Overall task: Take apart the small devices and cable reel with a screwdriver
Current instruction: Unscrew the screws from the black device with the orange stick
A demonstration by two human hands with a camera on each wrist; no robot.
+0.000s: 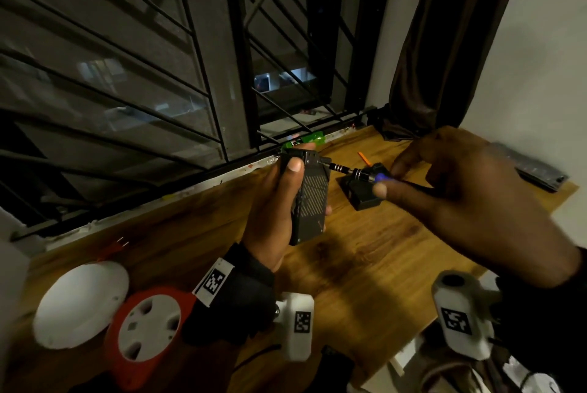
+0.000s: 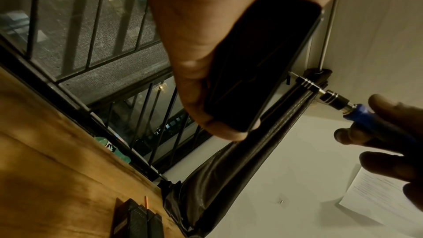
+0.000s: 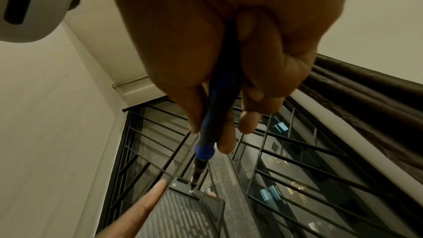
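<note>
My left hand (image 1: 279,202) grips a black box-shaped device (image 1: 311,198) upright above the wooden table (image 1: 365,265), thumb along its left side. My right hand (image 1: 460,195) pinches a blue-handled screwdriver (image 1: 365,174). Its bit touches a screw at the device's upper right corner (image 3: 191,190). In the left wrist view the device (image 2: 258,64) fills my palm and the screwdriver (image 2: 336,104) comes in from the right. A red and white cable reel (image 1: 149,335) lies at the near left, next to a white round cover (image 1: 82,297).
Another black device (image 1: 362,192) sits on the table behind the screwdriver. A green bottle (image 1: 305,140) lies at the window sill, an orange stick (image 1: 363,157) near it. The barred window runs along the table's far edge, a dark curtain (image 1: 444,43) hangs at the right.
</note>
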